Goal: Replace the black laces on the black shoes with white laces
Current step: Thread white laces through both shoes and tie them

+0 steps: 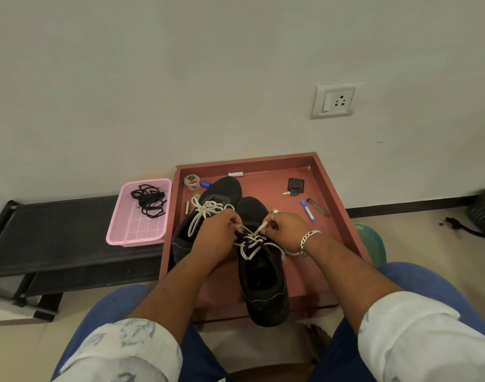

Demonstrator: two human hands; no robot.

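Now both hands work over the nearer black fabric shoe [263,285], which lies on the reddish-brown wooden tray [329,188] with its heel hanging over the tray's near edge. The left hand [216,238] has its fingers curled, pinching one strand of the flat white lace [252,241] just above the shoe's eyelets. The right hand [285,230], with a ring on one finger and a silver chain bracelet [308,239] at the wrist, pinches the other end of that lace, pulled taut between the two hands. Just to the left and farther away sits the second black shoe [222,191], already threaded with a white lace tied in a loose bow [208,209]. Left of the tray, a pink plastic mesh basket [136,230] rests on a black bench [56,238] and holds the tangled black laces [149,201]. On the tray's far right lie a black key fob [295,186] and a blue-capped pen [307,211].
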